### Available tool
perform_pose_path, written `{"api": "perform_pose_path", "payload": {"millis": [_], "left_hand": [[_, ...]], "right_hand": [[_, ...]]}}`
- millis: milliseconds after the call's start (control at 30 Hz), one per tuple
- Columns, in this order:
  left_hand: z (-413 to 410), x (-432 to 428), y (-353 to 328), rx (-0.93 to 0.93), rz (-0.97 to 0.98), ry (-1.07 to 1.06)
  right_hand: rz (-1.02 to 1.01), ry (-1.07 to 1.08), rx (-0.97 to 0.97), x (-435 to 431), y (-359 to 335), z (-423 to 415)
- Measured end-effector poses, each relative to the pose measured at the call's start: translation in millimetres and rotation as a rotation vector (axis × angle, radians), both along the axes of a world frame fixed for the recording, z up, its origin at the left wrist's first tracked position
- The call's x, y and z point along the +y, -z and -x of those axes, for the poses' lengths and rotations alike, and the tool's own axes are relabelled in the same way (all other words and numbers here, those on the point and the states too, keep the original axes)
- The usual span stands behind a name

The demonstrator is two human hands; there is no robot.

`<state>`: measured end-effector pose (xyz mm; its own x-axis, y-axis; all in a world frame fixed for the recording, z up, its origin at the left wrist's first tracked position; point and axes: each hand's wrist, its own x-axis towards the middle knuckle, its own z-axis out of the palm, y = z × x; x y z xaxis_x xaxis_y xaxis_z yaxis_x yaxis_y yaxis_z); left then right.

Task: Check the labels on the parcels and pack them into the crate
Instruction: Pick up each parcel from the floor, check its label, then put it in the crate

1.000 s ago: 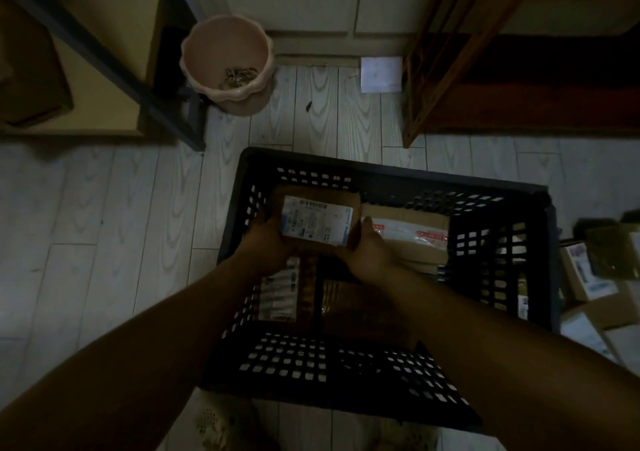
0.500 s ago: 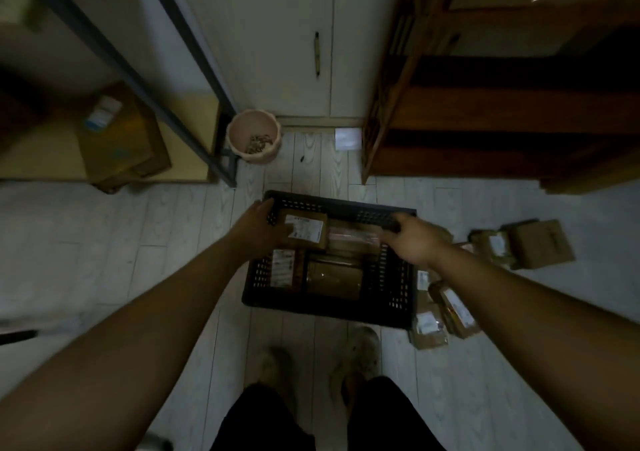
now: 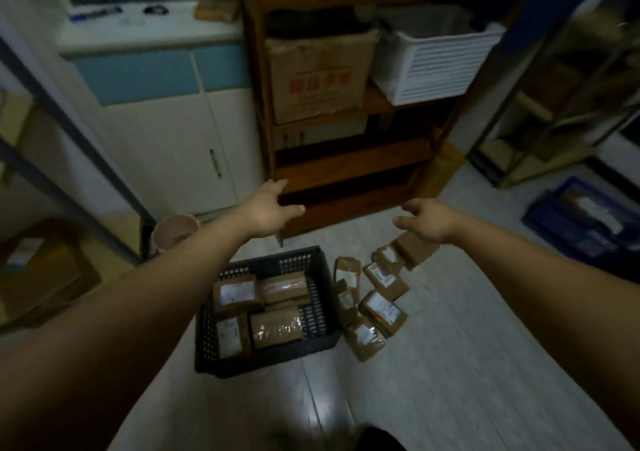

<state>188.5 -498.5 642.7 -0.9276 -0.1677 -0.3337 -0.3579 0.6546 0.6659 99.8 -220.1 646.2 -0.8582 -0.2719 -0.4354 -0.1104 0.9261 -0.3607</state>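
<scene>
A black slotted crate (image 3: 323, 307) stands on the pale wood floor and holds several brown parcels with white labels, among them one at the back left (image 3: 236, 293). More brown labelled parcels (image 3: 381, 307) lie loose on the floor right of the crate. My left hand (image 3: 268, 210) hangs in the air well above the crate's far left corner, fingers spread, holding nothing. My right hand (image 3: 427, 220) hovers above the farthest loose parcels, fingers relaxed and empty.
A wooden shelf unit (image 3: 346, 159) rises just behind the crate, with a cardboard box (image 3: 318, 76) and a white basket (image 3: 440, 66) on it. A pink pot (image 3: 175, 232) stands at the left by a dark metal frame (image 3: 79, 145). A blue crate (image 3: 588, 222) lies far right.
Both hands have let go of the parcel and crate and lifted up and apart. The view has risen and pulled back, so the crate now looks smaller and lower.
</scene>
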Motion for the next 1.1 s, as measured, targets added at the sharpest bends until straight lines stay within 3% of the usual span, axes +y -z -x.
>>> {"api": "perform_pose_path", "payload": {"millis": [267,533,800,1100], "left_hand": [[39,168,-62,0.092,0.05,0.145],[68,342,-59,0.05,0.033,0.239],[128,378,-21,-0.045,0.002,0.191],[288,404,27,-0.1,-0.118,0.114]], "right_hand": [[-0.019,0.047,0.092,173,-59,-18],[-0.073,0.107,0.046,345,-64,-8],[-0.036,0.101,-0.029,388,-25,71],[-0.076,0.038,-0.084,402,3,224]]}}
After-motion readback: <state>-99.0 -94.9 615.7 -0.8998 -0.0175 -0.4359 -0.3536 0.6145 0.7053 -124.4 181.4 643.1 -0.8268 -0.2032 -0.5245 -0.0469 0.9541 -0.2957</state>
